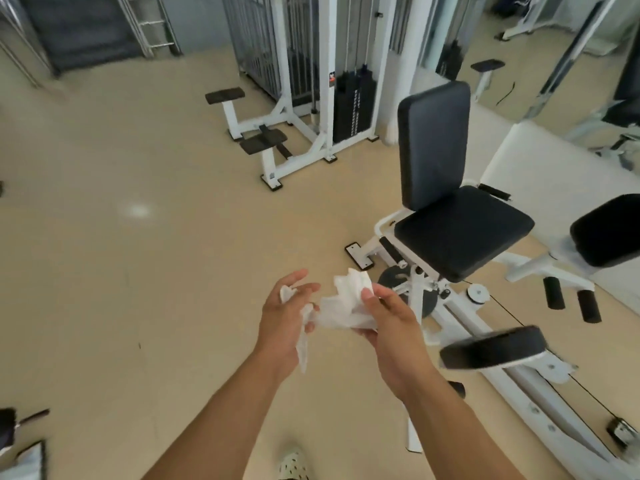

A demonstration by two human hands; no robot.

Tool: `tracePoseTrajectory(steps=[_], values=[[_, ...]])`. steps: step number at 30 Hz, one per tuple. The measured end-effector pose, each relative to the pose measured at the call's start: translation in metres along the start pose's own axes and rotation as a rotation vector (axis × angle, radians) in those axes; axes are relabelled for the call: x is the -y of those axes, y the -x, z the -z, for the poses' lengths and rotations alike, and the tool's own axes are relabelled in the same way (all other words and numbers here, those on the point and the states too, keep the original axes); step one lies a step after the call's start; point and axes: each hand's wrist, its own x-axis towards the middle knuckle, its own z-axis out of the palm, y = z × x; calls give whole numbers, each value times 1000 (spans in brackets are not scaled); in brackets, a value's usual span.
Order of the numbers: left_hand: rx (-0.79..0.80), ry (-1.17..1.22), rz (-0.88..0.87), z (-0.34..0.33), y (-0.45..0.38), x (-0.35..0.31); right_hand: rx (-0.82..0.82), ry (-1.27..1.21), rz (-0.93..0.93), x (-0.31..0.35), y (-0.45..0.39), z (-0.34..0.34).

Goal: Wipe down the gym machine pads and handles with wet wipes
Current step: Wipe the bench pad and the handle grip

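Head view: both hands hold one crumpled wet wipe (341,308) out over the floor, left hand (287,318) pinching its trailing end, right hand (384,325) gripping the bunched part. Seat pad (464,233) sits near, ahead-right. Suggest: spread wipe flat over palm first, then wipe backrest (434,143) top-down.

Both forearms are bare to the lower frame edge, with no sleeves, watch or rings showing. The left hand (287,315) and right hand (388,323) wear no gloves. Below the forearms, one shoe (293,465) shows: pale, rounded toe, dotted with small dark holes.
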Motion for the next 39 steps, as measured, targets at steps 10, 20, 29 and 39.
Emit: tracePoseTrajectory(steps=[10,20,29,39], values=[[-78,-114,-136,100,-60,-88,338,88,-52,-2,-62,-165],[-312,32,-174,162,-223,-175,345,174,47,4,-202,-301],[-95,85,-31,191,-376,-289,320,196,134,73,-355,-438],[94,-25,-112,268,-531,-388,407,146,20,92,-464,-606]])
